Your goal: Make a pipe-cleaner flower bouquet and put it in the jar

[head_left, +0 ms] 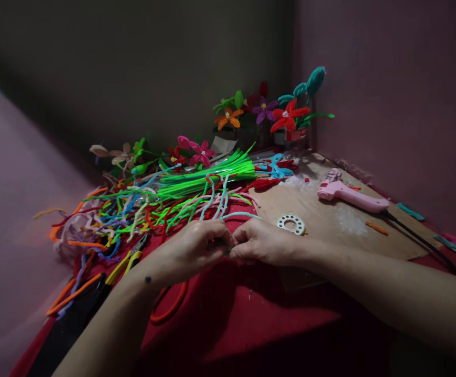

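My left hand [200, 246] and my right hand [265, 242] meet fingertip to fingertip above the red cloth. Both are closed in a pinch. Whatever lies between the fingers is mostly hidden; only a small dark speck shows there. Just behind the knuckles curves a pale blue pipe cleaner [241, 215], and I cannot tell whether either hand has hold of it. Beyond the hands lies a bundle of bright green pipe cleaners [208, 177]. To the right of my right hand is a white ring with holes [291, 224].
Yellow-handled pliers [123, 267] lie by my left forearm, beside tangled coloured pipe cleaners [90, 225]. A pink glue gun [351, 196] with a black cord rests on a brown board [318, 209]. Pipe-cleaner flowers [289, 115] stand at the back against the walls.
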`<state>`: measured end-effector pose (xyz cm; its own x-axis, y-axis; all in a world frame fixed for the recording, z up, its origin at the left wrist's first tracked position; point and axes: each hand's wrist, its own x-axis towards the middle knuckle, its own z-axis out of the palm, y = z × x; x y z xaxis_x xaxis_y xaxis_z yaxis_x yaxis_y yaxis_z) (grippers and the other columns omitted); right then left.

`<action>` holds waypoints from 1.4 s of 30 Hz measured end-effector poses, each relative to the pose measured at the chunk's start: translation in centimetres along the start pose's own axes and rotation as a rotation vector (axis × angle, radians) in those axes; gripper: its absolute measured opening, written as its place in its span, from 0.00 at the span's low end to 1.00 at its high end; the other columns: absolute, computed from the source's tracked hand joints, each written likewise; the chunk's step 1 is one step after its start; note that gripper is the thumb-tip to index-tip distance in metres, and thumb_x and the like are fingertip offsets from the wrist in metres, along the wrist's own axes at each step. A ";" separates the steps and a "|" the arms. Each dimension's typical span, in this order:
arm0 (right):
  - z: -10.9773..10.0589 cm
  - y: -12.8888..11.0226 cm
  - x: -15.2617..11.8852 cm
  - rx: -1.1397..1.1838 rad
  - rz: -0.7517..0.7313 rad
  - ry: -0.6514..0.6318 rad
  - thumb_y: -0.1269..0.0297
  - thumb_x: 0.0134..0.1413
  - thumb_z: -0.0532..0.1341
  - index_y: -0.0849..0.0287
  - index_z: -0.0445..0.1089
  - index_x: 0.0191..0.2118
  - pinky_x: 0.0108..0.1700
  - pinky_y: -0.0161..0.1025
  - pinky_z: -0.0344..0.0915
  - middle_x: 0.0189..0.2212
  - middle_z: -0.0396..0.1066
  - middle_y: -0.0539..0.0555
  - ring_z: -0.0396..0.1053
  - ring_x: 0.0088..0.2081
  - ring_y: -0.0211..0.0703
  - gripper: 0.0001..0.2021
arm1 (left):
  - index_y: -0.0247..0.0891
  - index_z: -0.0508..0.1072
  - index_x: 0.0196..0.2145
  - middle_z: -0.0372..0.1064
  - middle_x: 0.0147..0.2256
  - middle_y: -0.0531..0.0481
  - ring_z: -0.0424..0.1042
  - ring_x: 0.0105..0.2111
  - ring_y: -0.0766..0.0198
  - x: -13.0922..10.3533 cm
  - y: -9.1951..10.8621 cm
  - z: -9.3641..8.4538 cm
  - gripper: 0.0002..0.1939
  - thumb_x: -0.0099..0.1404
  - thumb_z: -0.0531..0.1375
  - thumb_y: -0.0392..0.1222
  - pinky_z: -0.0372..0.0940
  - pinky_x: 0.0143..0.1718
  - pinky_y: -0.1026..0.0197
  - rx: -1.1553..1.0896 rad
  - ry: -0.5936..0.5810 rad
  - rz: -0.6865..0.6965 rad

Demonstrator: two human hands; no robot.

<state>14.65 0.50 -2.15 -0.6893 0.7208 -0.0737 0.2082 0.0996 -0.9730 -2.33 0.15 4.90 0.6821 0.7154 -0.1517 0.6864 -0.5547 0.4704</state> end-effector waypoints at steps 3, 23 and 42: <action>0.0 -0.1 -0.1 -0.014 -0.014 0.011 0.69 0.41 0.55 0.62 0.63 0.21 0.20 0.31 0.46 0.16 0.56 0.45 0.50 0.18 0.29 0.04 | 0.37 0.72 0.29 0.67 0.28 0.51 0.63 0.28 0.69 -0.1 0.4 0.1 0.09 0.56 0.53 0.31 0.56 0.29 0.67 0.100 0.031 0.028; 0.3 -0.2 -0.2 -0.102 0.061 0.053 0.65 0.40 0.58 0.61 0.63 0.20 0.20 0.30 0.46 0.14 0.55 0.44 0.51 0.18 0.29 0.06 | 0.35 0.69 0.16 0.64 0.21 0.53 0.61 0.24 0.69 0.4 1.4 1.4 0.07 0.50 0.60 0.33 0.53 0.25 0.67 0.084 0.207 -0.170; -0.3 -0.3 -0.3 0.023 0.022 0.023 0.67 0.39 0.59 0.63 0.66 0.21 0.19 0.30 0.49 0.15 0.58 0.45 0.54 0.18 0.29 0.05 | 0.37 0.68 0.26 0.65 0.26 0.50 0.62 0.26 0.66 -0.8 1.2 2.1 0.08 0.60 0.50 0.34 0.57 0.28 0.64 0.377 0.208 0.043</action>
<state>14.96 0.44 -1.78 -0.6682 0.7385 -0.0903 0.2071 0.0680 -0.9760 -1.54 -1.95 3.79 0.6732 0.7372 0.0574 0.7289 -0.6747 0.1157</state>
